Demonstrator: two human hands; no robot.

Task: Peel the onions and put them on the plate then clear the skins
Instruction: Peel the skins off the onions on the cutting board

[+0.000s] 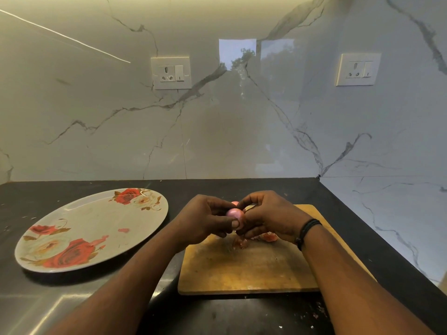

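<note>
Dark counter (217,315) holds your board (246,269); above it your left hand (205,221) and right hand (268,218) both pinch the small onion (234,212). Slick skin could slip, dropping it short of the plate (96,213).

Left hand (205,220) and right hand (268,217) grip an onion (234,213) above the cutting board (246,269).
</note>
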